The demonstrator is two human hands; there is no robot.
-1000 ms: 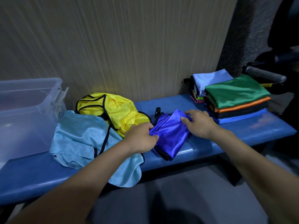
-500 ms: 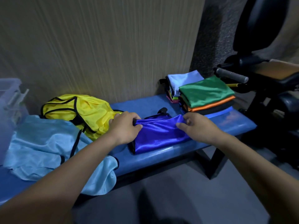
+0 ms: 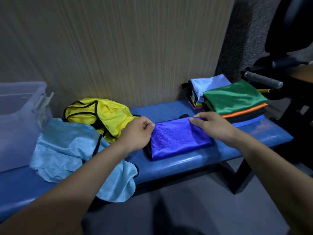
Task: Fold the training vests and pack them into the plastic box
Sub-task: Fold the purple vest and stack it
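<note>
A folded royal-blue vest [image 3: 177, 141] lies on the blue bench [image 3: 194, 163]. My left hand [image 3: 135, 134] pinches its far left corner. My right hand [image 3: 213, 126] pinches its far right edge. An unfolded yellow vest [image 3: 105, 116] with black trim is bunched against the wall to the left. A light-blue vest [image 3: 67, 150] lies spread in front of it and hangs over the bench's front edge. The clear plastic box [image 3: 18, 116] stands at the far left of the bench.
A stack of folded vests [image 3: 235, 102], green on top, sits at the bench's right end, with a pale-blue-topped pile [image 3: 208, 83] behind it. Dark gym equipment with a grey padded handle [image 3: 264, 79] stands to the right. A wood-grain wall backs the bench.
The royal-blue vest went from a bunched, angled shape to a flat rectangle. Both hands moved to its far edge. The view swung right, then back left, bringing the box back in.
</note>
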